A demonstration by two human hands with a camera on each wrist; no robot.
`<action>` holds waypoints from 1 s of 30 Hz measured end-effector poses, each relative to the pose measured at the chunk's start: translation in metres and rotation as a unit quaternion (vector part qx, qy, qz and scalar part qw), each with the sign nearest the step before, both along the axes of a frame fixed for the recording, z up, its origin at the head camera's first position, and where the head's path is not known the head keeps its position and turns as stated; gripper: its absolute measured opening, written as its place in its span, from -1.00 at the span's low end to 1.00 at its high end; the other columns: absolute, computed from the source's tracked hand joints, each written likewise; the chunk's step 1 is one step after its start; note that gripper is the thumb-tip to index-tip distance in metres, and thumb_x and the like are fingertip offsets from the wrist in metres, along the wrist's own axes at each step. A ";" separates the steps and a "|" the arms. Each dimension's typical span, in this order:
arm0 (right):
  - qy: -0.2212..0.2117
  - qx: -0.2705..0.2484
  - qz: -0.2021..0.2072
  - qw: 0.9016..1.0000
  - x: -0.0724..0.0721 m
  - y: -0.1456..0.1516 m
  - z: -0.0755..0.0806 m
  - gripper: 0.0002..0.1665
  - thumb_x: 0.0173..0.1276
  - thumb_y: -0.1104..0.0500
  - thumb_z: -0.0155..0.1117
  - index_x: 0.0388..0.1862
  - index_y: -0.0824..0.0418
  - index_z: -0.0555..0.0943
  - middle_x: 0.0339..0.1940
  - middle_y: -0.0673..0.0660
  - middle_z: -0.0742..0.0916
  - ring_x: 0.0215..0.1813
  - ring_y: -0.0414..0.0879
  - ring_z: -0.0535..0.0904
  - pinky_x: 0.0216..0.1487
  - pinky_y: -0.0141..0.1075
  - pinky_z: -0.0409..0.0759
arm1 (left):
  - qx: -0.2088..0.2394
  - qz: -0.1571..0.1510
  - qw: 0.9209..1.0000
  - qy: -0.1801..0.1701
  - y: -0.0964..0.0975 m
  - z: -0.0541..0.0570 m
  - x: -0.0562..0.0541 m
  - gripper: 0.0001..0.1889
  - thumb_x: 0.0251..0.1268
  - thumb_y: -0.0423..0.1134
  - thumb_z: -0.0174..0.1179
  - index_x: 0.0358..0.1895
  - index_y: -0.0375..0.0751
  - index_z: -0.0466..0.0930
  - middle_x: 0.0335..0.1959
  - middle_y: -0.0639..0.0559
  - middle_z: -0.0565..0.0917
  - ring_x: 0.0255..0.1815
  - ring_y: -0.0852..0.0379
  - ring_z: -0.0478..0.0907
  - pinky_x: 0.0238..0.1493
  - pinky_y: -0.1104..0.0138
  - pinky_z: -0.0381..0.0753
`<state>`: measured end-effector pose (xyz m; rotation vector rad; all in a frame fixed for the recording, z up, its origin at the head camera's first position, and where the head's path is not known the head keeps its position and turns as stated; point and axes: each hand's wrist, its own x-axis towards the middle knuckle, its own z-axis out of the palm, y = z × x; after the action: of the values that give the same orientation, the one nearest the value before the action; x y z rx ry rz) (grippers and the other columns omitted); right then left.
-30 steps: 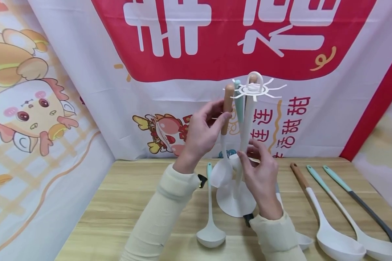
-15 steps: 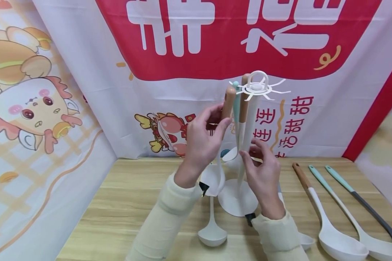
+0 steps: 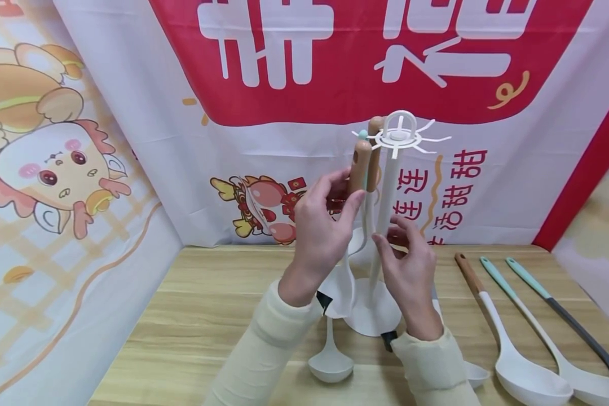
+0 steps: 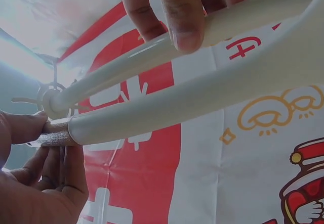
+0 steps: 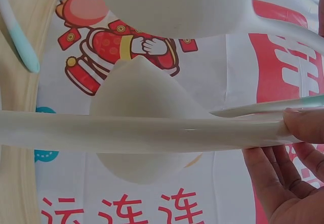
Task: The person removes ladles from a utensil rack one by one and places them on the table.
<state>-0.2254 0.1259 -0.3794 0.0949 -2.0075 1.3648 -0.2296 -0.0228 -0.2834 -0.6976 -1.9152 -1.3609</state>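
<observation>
My left hand pinches the wooden handle of a white ladle, upright, its handle top just under the left arms of a white utensil stand. In the left wrist view, thumb and fingers close on the wooden end. My right hand grips the stand's pole about midway up, thumb on one side and fingers on the other. At the stand's left hang a second wooden-handled utensil and a mint-handled one, partly hidden behind the held ladle. A white bowl shows behind the pole.
A pale ladle lies in front of the stand's round base. On the right of the wooden table lie a brown-handled ladle, a mint-handled one and a grey utensil with mint handle. A printed cloth hangs behind.
The stand's top has turned, shifting the hung wooden-handled and mint-handled utensils leftward. My left hand has moved slightly right and down with the ladle. My right hand keeps its hold on the pole.
</observation>
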 end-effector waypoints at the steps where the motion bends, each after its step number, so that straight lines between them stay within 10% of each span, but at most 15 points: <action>1: -0.001 0.001 0.000 1.000 0.000 0.000 0.000 -0.47 0.38 0.25 0.50 0.30 0.28 0.60 0.02 0.31 0.81 0.00 0.18 0.81 -0.09 -0.66 0.66 | 0.000 0.004 1.000 0.004 0.001 0.000 0.001 -0.55 0.37 -0.35 0.42 0.27 -0.39 0.60 0.04 -0.25 0.77 -0.04 -0.06 0.80 -0.02 0.38 0.82; 9: -0.012 0.008 -0.005 1.000 0.001 -0.001 0.000 -0.48 0.42 0.24 0.48 0.32 0.24 0.60 0.03 0.28 0.80 0.03 0.15 0.81 -0.01 -0.14 0.80 | -0.005 0.016 0.999 0.027 0.008 0.000 0.011 -0.58 0.38 -0.32 0.42 0.22 -0.42 0.61 -0.02 -0.25 0.76 -0.10 -0.05 0.81 -0.03 0.43 0.81; 30: -0.020 0.012 -0.009 1.000 0.001 0.000 0.000 -0.47 0.43 0.21 0.46 0.34 0.22 0.59 0.06 0.27 0.80 0.05 0.14 0.80 0.00 -0.20 0.78 | -0.023 0.021 0.999 0.036 0.006 0.008 0.011 -0.58 0.35 -0.32 0.45 0.21 -0.42 0.65 0.01 -0.24 0.80 -0.13 -0.02 0.83 -0.08 0.44 0.81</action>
<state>-0.2245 0.1257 -0.3798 0.0605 -2.0522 1.3414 -0.2184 -0.0167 -0.2756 -0.7146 -1.8990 -1.2530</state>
